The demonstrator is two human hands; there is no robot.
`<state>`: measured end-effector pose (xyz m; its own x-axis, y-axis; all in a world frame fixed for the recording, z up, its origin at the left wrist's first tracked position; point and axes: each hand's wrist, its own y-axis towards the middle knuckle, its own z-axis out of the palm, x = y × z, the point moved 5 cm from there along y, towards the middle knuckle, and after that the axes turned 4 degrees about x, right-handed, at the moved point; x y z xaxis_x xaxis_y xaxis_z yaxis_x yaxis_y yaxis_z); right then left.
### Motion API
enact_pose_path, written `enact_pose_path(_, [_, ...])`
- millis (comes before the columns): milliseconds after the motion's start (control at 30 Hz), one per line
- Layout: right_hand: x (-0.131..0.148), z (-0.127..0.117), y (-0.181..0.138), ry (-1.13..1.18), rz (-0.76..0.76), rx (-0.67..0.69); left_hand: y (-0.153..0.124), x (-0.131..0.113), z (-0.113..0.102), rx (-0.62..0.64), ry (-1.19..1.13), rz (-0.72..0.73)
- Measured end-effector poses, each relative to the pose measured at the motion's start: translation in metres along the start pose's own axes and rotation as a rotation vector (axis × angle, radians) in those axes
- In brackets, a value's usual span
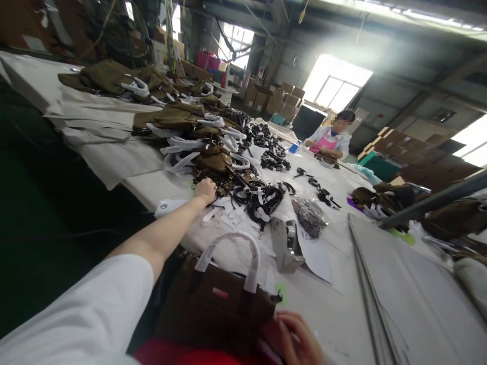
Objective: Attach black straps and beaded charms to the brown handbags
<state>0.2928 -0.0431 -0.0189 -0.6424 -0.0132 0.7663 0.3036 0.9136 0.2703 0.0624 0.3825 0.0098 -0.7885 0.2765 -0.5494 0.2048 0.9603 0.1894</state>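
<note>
Reaches with the left hand [206, 191] into a heap of small dark parts [224, 186], with bent, bunched fingers; cannot tell whether pinching a piece. Rests the right hand [299, 338], half curled, beside the right edge of the brown bag [216, 309]; cannot tell whether gripping or merely touching. Has the brown bag upright between the body and the worktop [335, 309], with its handles [253, 268] raised. Could drag black straps [262, 200] or white tags [228, 215] along when drawing back, because of the tangle near the fingers. Might let the brown bag slump, from a loose hold on one side only. Cannot see the left fingertips, nor the base of the brown bag, in shadow behind red cloth [167, 353]. Loses part of the right hand below the lower border; cannot read the red label [219, 293]
</note>
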Motion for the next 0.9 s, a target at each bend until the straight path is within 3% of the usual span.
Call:
enact_pose_path(133, [0.014, -0.007, 0.011, 0.003, 0.02, 0.09, -0.029, -0.015, -0.044, -0.105, -0.107, 0.081])
enact_pose_path(233, [0.028, -0.011, 0.02, 0.034, 0.041, 0.105, -0.076, -0.035, -0.08, -0.176, -0.231, 0.128])
enact_pose_path(333, [0.048, -0.016, 0.028, 0.073, 0.0, 0.092, -0.141, -0.063, -0.094, -0.042, -0.418, 0.213])
enact_pose_path(400, [0.06, -0.018, 0.032, 0.096, -0.038, 0.074, -0.185, -0.086, -0.079, 0.296, -0.715, 0.244])
enact_pose_path(467, [0.068, -0.013, 0.034, 0.117, -0.034, 0.114, -0.224, -0.102, -0.053, 0.599, -0.863, 0.159])
enact_pose_path(567, [0.072, 0.007, 0.033, 0.154, 0.045, 0.291, -0.263, -0.111, -0.008, 0.856, -0.989, -0.057])
enact_pose_path(700, [0.064, 0.035, 0.024, 0.233, 0.187, 0.457, -0.283, -0.105, 0.031, 0.924, -1.116, -0.278])
enact_pose_path(900, [0.052, 0.043, 0.02, 0.28, 0.268, 0.419, -0.281, -0.101, 0.037, 0.92, -1.132, -0.302])
